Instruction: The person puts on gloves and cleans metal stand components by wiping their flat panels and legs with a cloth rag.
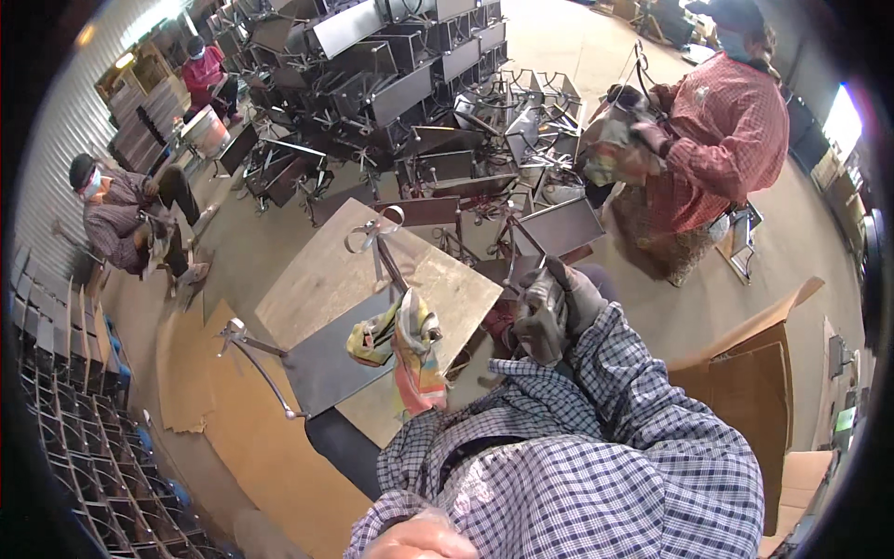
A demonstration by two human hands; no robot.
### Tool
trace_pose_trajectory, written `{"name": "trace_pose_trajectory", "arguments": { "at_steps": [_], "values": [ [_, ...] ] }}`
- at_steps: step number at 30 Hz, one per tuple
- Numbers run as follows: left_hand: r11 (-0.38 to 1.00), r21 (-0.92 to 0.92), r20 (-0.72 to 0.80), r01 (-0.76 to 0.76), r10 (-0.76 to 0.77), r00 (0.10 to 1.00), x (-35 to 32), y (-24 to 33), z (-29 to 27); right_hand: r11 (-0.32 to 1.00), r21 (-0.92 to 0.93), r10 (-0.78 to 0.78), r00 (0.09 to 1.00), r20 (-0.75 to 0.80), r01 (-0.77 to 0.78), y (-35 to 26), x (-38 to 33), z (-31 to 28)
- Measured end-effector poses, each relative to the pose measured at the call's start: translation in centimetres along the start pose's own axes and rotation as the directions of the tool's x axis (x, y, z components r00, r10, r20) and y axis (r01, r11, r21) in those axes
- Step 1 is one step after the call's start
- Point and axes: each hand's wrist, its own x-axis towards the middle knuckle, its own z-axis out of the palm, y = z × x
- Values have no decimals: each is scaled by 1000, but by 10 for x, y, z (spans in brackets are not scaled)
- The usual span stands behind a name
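My right hand [585,296], in a grey work glove, is closed on a crumpled grey cloth [540,319], which may be another glove. It is held at the near right edge of a wooden board [317,270]. Low at the bottom edge, close to my checked sleeve, my left hand [419,538] is partly visible; its fingers are hidden. On the board lies a dark metal shelf panel [335,359] with curved metal brackets [377,235] standing at its ends. A striped multicoloured rag [419,359] is draped over the panel's right end, touched by neither hand.
Stacked dark metal shelves [391,93] rise behind the board, with loose frames [521,121] around them. One co-worker in red [717,130] stands at right; two others sit at left. Cardboard [247,419] covers floor at left; a cardboard box [745,382] stands at right. Metal racks [84,447] line the lower left.
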Motion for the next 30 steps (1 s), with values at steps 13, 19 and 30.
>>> {"name": "trace_pose_trajectory", "arguments": {
  "at_steps": [13, 19, 30],
  "values": [
    [969, 249, 115, 1, -31, 993, 1, 4, -15, 995, 74, 55, 980, 191, -70, 9, 6, -7],
    [987, 51, -89, 150, -145, 985, -9, -12, -7, 976, -204, -93, 994, -55, 80, 12, 18, -22],
    [899, -431, 98, 77, -38, 994, -6, -21, 25, 1000, 21, 13, 990, 144, -16, 4, -2, 20]
  ]
}}
